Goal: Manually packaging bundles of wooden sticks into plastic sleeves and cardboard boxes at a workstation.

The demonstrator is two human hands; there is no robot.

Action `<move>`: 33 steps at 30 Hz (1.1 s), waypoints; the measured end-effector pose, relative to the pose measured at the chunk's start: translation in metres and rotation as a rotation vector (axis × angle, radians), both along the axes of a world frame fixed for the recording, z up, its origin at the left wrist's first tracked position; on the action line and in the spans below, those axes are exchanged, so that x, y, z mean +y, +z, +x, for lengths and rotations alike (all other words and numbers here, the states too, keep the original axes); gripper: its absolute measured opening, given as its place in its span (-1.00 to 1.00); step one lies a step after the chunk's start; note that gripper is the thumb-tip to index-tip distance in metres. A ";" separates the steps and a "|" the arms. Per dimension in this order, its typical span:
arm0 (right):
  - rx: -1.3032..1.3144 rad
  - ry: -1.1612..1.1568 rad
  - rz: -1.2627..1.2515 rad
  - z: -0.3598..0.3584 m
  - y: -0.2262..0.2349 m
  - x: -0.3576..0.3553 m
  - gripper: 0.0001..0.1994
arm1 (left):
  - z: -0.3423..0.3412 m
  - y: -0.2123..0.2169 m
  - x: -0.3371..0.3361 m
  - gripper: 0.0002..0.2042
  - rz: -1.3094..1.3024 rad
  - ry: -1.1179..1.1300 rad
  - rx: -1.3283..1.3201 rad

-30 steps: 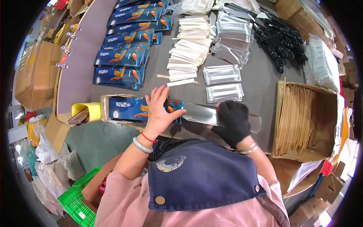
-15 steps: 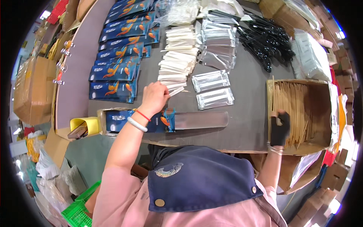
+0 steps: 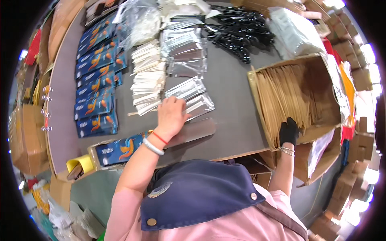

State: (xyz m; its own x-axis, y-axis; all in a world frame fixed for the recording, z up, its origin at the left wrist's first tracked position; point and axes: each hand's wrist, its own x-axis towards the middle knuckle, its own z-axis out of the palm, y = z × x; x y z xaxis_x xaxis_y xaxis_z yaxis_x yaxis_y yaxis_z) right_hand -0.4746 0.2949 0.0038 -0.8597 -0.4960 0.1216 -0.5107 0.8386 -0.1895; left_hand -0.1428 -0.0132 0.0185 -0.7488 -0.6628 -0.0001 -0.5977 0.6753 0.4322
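Observation:
My left hand (image 3: 173, 116), bare, with a red cord and a pale bangle at the wrist, is over the near end of a row of clear-and-silver sachets (image 3: 197, 105). Its fingers are curled down, and what they hold, if anything, is hidden. Just left of it lies a column of slim white paper-wrapped pieces (image 3: 148, 78). Under my left forearm are a blue printed pouch (image 3: 118, 150) and a translucent strip (image 3: 197, 131). My right hand (image 3: 289, 132), in a black fingerless glove, rests with fingers apart on thin brown pieces (image 3: 285, 90) packed in a cardboard box (image 3: 317, 66).
Stacked blue pouches (image 3: 94, 106) line the table's left side. Black spoon-like utensils (image 3: 243, 36) lie at the back, beside a white plastic-wrapped bundle (image 3: 295, 32). A yellow container (image 3: 80, 164) stands at the near left corner. A clear plastic bag (image 3: 138, 24) sits at the back.
My left hand has moved from the white wrapped pieces rightward to the sachets. My right hand has shifted slightly within the box. The whole view has turned and shifted.

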 end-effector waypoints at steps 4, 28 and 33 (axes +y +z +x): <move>0.024 -0.103 -0.062 0.007 0.014 0.001 -0.68 | -0.002 0.008 -0.003 -0.69 -0.026 -0.015 0.121; -0.317 1.224 -0.169 0.166 0.022 -0.160 -0.61 | 0.101 0.039 0.042 -0.27 -0.004 -0.054 0.070; -0.524 0.930 -0.323 0.169 0.004 -0.161 -0.87 | 0.097 0.033 0.044 -0.22 -0.021 -0.055 0.058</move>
